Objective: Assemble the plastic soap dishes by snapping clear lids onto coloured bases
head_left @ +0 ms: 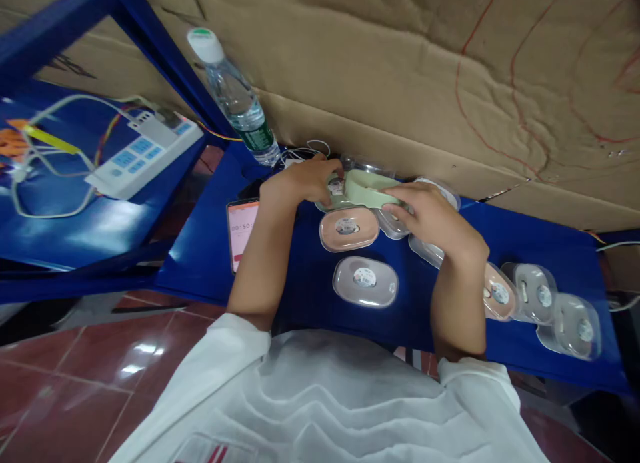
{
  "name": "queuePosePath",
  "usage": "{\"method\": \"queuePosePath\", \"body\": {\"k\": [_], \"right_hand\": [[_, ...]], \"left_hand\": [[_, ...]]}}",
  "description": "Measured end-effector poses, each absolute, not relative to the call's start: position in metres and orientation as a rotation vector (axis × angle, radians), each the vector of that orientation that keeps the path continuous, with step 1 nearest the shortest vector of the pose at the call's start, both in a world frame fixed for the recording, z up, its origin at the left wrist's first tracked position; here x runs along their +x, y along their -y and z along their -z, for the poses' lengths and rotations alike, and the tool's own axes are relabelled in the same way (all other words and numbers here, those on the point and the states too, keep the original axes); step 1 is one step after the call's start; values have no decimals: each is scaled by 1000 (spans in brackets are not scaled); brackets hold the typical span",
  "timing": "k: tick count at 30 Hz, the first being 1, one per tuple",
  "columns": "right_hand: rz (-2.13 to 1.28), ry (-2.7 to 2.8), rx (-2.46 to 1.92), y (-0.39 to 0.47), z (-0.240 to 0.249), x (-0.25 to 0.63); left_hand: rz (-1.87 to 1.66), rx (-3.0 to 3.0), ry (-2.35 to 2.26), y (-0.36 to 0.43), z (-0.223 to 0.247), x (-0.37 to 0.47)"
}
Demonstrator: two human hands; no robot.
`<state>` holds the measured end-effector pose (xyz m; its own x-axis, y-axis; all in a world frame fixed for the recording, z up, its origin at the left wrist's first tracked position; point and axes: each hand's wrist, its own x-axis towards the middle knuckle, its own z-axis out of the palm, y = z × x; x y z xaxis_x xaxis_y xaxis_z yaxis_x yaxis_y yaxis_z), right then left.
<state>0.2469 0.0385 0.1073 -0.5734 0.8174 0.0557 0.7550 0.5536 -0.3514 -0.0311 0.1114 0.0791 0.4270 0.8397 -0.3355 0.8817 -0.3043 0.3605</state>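
Observation:
My right hand (425, 213) is closed on the rim of a pale green oval box (367, 191), which is tilted above the table. My left hand (317, 178) curls round a clear lid (336, 188) with a round label, just left of the green box; its fingertips are partly hidden. Below the hands lies a peach box (349, 230) under a clear lid, and nearer to me is a grey box (365, 282), also lidded and labelled. More clear-lidded boxes, among them one (393, 223) under the green box, sit partly covered by my right hand.
On the right of the blue table (505, 223) lie a peach box (499, 293) and two grey boxes (575, 326). A water bottle (243, 106) and a phone (241, 233) stand and lie at left. Beyond is a power strip (145, 156). Cardboard (380, 70) walls the back.

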Motion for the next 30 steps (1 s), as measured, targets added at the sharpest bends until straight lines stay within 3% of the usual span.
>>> {"method": "queuePosePath", "body": {"k": [8, 15, 20, 26, 30], "right_hand": [[-349, 2514, -1651, -26, -135, 258], [-143, 2437, -1934, -26, -132, 260], [-259, 2425, -1988, -35, -121, 258], [-257, 2355, -2040, -41, -120, 259], [-78, 2272, -1986, -37, -129, 258]], "left_hand": [[191, 2174, -1482, -105, -87, -11], [-39, 2212, -1346, -107, -89, -30], [-205, 2340, -1330, -109, -89, -29], [-300, 2326, -1757, -95, -105, -17], [-73, 2157, -1961, -98, -107, -24]]}}
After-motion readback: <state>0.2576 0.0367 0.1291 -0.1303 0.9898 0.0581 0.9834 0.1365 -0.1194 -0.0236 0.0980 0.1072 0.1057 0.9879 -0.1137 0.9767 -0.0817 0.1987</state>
